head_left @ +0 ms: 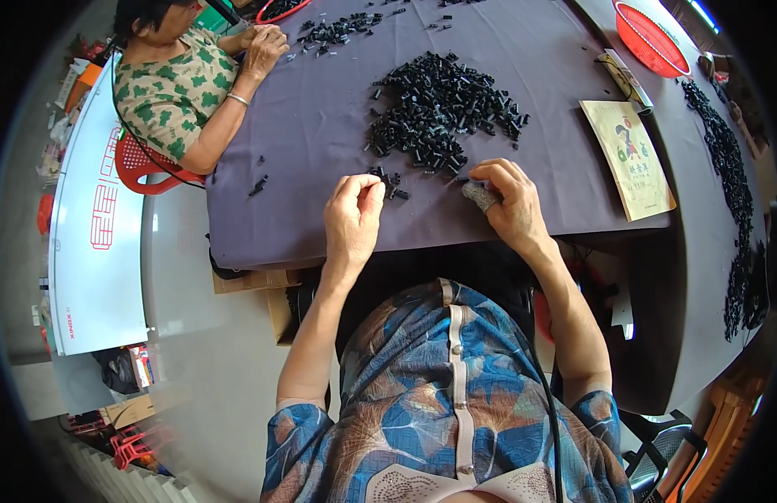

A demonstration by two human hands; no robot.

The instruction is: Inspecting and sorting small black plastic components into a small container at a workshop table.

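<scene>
- Left hand [353,214]: fingertips pinched together on a small black part, above the purple table [321,126].
- Right hand [507,201]: fingers curled, grip unclear, beside the pile of black parts [439,105].

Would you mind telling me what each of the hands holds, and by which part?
Left hand pinches something between its fingertips, too small to identify. Right hand rests beside small black parts; any hold is hidden.
</scene>
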